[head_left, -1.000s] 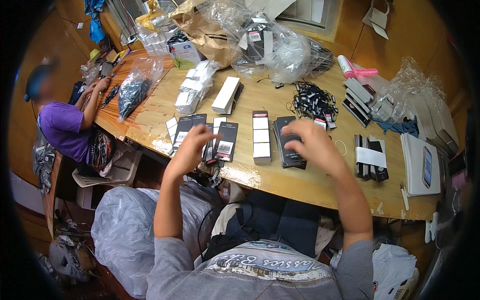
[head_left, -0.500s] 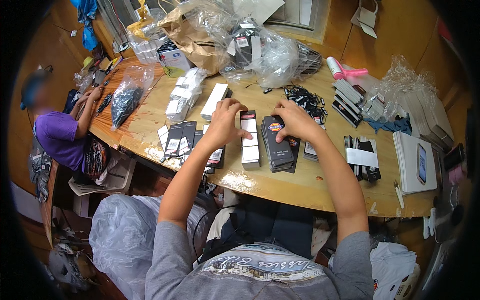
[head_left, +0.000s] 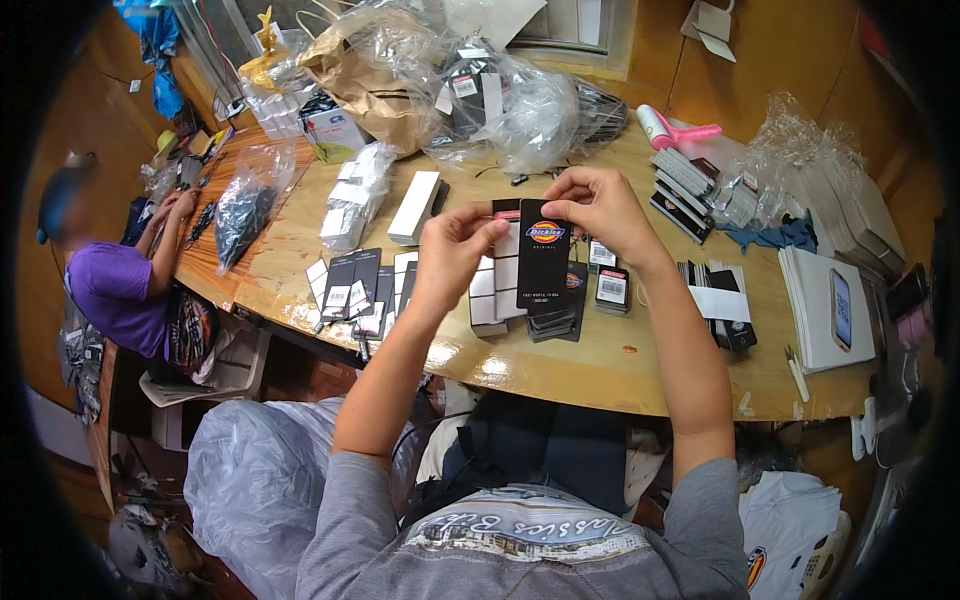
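Observation:
My right hand [head_left: 600, 210] pinches the top edge of a black hang tag [head_left: 543, 270] with a coloured oval emblem and holds it upright above the table. Between the thumb and fingers of my left hand [head_left: 455, 255] is a narrow card with white label panels [head_left: 508, 262], partly covered by the hang tag. Below that card lies a stack of similar white-panelled cards [head_left: 486, 312]. Under the raised tag sits a pile of black hang tags [head_left: 560, 325], its upper part hidden. A small stack of barcoded black tags [head_left: 612, 290] lies right of the pile.
Black barcoded tags [head_left: 345, 285] lie at left, near a white card stack [head_left: 414, 205]. Plastic bags [head_left: 540, 110] and a brown paper bag [head_left: 365, 75] crowd the back. A banded tag bundle [head_left: 720, 305] and white box [head_left: 825, 310] stand right. Another person [head_left: 120, 290] sits left.
My right hand has lifted one black hang tag off its pile. My left hand has raised a white-panelled card from its stack, and the two now overlap.

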